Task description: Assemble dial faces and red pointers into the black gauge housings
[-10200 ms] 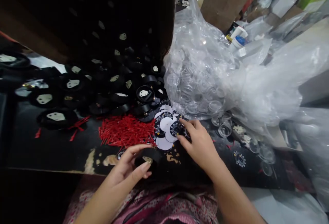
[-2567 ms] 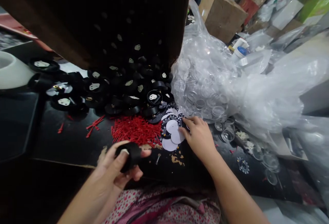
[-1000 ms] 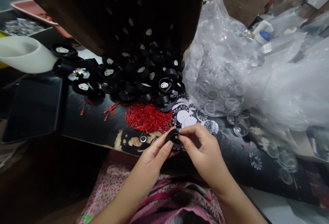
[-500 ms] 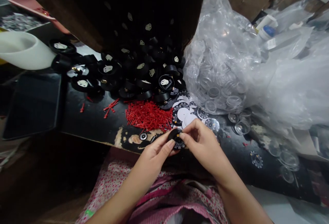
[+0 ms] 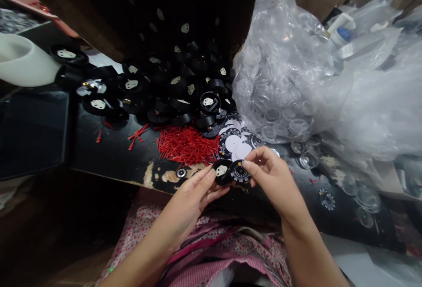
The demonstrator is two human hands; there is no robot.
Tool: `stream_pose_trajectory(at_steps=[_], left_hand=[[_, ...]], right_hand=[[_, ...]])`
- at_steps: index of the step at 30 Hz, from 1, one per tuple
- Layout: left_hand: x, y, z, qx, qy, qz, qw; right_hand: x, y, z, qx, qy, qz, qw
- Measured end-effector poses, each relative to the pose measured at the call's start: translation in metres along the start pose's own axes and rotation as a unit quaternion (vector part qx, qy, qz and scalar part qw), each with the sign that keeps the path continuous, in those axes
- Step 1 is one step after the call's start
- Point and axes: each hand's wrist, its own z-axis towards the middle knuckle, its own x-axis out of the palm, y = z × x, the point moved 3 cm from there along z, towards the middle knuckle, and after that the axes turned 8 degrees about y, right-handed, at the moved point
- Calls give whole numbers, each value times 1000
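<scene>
Between thumb and fingers, my left hand [image 5: 198, 192] holds a round black gauge housing [image 5: 221, 171] with a pale plate inside. My right hand [image 5: 272, 175] pinches a black dial disc [image 5: 239, 171] with white markings by its right edge. The disc is close beside the housing's right side; whether they touch I cannot tell. Just beyond my hands lies a pile of dial discs [image 5: 232, 143], some showing white backs. A heap of small red pointers [image 5: 187, 146] sits to its left. A small dark ring with a pale centre [image 5: 181, 172] lies near the table edge.
Many black housings [image 5: 174, 102] spill from a dark box behind. A plastic bag of clear round covers [image 5: 277, 89] stands at the right, with loose covers [image 5: 308, 159] beside it. A white cup [image 5: 26, 60] and a dark tablet-like slab [image 5: 34, 128] are at left.
The dial disc, previously over the housing, has moved right in my right hand, exposing the pale plate inside. My left hand still holds the housing. The view has shifted slightly.
</scene>
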Motion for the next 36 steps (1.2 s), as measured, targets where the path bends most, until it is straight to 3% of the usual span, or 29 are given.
stream_pose_trajectory(at_steps=[5, 8, 13, 16, 25, 36], left_hand=[[-1, 1, 0, -3, 28, 4, 1000], [0, 2, 1, -3, 17, 10, 1000], [0, 6, 2, -2, 22, 39, 999], [-2, 8, 2, -5, 19, 67, 998], [-4, 7, 5, 3, -4, 115, 993], [-6, 10, 3, 12, -2, 144, 989]], right_hand=[[0, -2, 1, -1, -6, 13, 1000], [8, -3, -1, 1, 14, 10, 1000], [24, 0, -5, -38, 15, -138, 990], [26, 0, -5, -47, 6, -169, 985], [23, -13, -7, -45, -5, -117, 992], [22, -15, -8, -18, 24, -33, 999]])
